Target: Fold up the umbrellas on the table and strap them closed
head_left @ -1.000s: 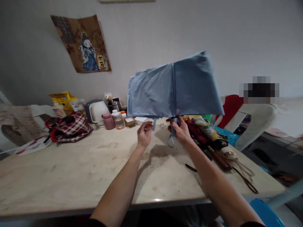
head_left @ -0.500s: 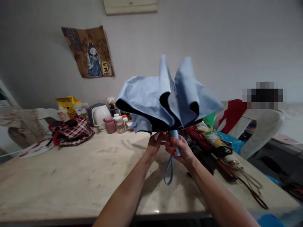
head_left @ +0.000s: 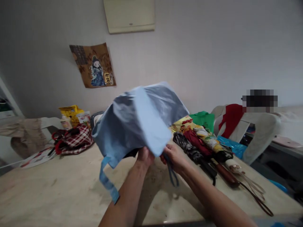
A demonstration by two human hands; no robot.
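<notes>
A light blue umbrella [head_left: 151, 116], loosely folded with its panels puffed out, is held above the table. Its closing strap [head_left: 107, 179] dangles at the lower left, and a wrist loop [head_left: 173, 175] hangs below my right hand. With fingers closed at the umbrella's lower edge, my left hand [head_left: 145, 156] is partly covered by the fabric. My right hand [head_left: 174, 157] is wrapped round the handle end, most of which is hidden.
Several folded umbrellas [head_left: 205, 148] lie on the table [head_left: 59, 192] at the right, near a green bag [head_left: 203, 121]. A checked bag [head_left: 77, 140] and a yellow packet [head_left: 72, 113] stand at the left. Behind the chair [head_left: 262, 126] at the right is a blurred-out person.
The umbrella has tilted and turned, its panels now facing me and the strap swinging out at the left. My hands have moved slightly down, and the view has tipped upward.
</notes>
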